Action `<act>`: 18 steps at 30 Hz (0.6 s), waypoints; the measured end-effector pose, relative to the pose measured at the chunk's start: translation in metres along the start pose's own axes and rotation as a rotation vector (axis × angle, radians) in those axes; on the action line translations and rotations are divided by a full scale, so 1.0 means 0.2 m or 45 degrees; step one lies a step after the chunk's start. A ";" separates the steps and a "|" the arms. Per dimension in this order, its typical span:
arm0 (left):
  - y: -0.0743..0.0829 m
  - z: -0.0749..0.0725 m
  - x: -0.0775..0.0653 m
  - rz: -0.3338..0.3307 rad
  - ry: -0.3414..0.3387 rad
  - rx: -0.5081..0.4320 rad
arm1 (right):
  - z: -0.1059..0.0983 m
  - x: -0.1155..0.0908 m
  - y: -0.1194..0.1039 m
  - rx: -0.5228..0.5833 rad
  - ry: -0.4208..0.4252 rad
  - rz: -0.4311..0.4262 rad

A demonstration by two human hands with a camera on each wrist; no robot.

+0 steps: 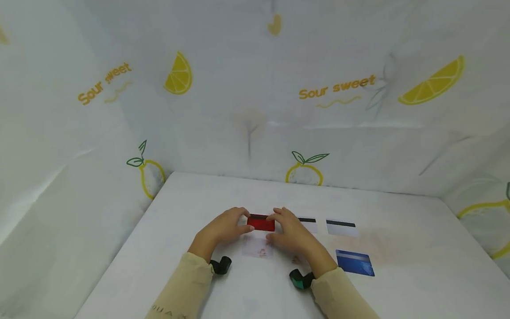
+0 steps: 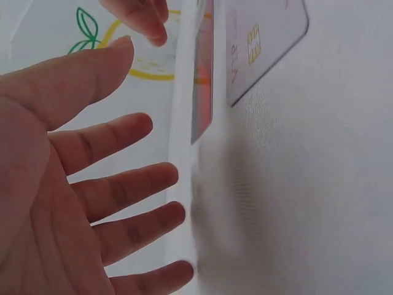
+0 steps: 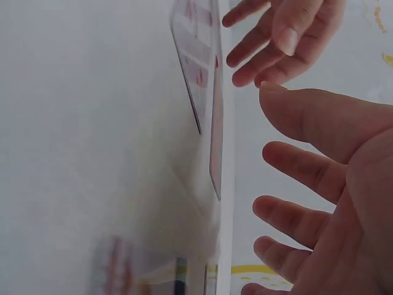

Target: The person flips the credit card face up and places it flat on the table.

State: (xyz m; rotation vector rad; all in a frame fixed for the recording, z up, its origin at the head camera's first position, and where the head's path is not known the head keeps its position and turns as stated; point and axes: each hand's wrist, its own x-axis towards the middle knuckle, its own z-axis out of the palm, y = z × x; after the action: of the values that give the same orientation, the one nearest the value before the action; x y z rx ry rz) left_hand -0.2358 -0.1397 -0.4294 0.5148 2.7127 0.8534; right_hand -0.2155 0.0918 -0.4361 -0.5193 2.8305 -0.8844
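A red card with a black stripe (image 1: 260, 223) lies on the white table between my two hands. At its left end is my left hand (image 1: 226, 227), fingers spread and thumb near the lower corner. My right hand (image 1: 294, 231) comes in from the other side, its fingertips overlapping the right edge in the head view. Both wrist views show the fingers loosely extended and nothing gripped. Nearer to me lies a pale card (image 1: 255, 248); the left wrist view shows a gold chip and VIP lettering on this pale card (image 2: 270, 43).
Two white cards with black stripes lie to the right, one partly behind the right hand (image 1: 308, 225), the other fully visible (image 1: 341, 228). A blue card (image 1: 354, 262) is nearer, beside the right forearm. Lemon-printed sheeting (image 1: 215, 133) rises behind the table (image 1: 191, 195).
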 end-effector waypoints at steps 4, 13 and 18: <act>-0.03 0.00 0.06 -0.028 0.023 -0.006 | -0.02 0.04 0.03 0.000 0.023 -0.006; -0.06 0.02 0.12 -0.045 -0.024 0.028 | 0.01 0.10 0.10 0.071 -0.012 0.102; -0.04 0.00 0.13 -0.066 -0.030 0.051 | 0.01 0.13 0.11 0.022 -0.019 0.132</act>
State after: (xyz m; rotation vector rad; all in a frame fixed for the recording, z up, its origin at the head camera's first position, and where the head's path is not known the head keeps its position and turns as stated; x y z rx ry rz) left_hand -0.2613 -0.1340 -0.4377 0.4578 2.7138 0.7768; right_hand -0.2462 0.0982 -0.4501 -0.3711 2.8048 -0.8811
